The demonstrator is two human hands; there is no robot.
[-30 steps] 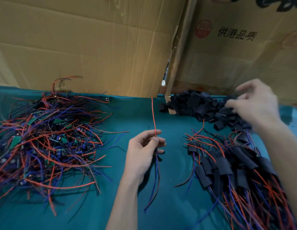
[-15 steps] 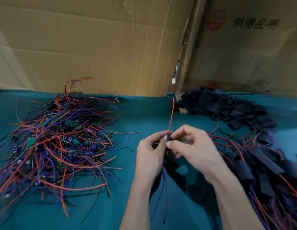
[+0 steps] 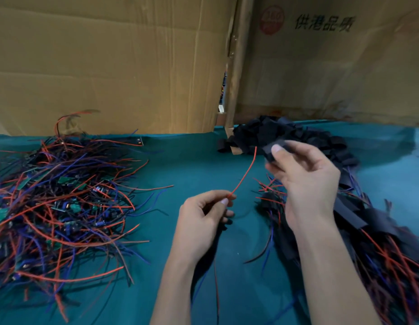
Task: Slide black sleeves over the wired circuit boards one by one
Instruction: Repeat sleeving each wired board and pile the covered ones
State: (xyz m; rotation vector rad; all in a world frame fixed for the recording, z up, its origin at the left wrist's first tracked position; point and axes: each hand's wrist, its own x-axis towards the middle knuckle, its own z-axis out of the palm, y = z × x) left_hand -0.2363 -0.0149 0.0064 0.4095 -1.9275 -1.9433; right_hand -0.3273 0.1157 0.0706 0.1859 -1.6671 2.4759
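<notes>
My left hand (image 3: pixel 203 214) pinches a wired circuit board; its red wire (image 3: pixel 244 174) rises up and to the right, and blue and dark wires hang below the hand. The board itself is hidden in my fingers. My right hand (image 3: pixel 302 179) is raised beside the red wire's tip and pinches a black sleeve (image 3: pixel 273 150) between thumb and fingers. A heap of loose black sleeves (image 3: pixel 285 134) lies behind my right hand. A tangle of unsleeved boards with red and blue wires (image 3: pixel 58 202) covers the left of the green table (image 3: pixel 192 165).
Sleeved boards with wires (image 3: pixel 372 231) are piled at the right, under my right forearm. Cardboard walls (image 3: pixel 133 66) stand along the table's back edge, with a gap (image 3: pixel 223 90) between two sheets.
My right hand drew away from my left hand and rose to the upper right with a black sleeve. The red wire now leans toward it. My left hand stayed nearly in place.
</notes>
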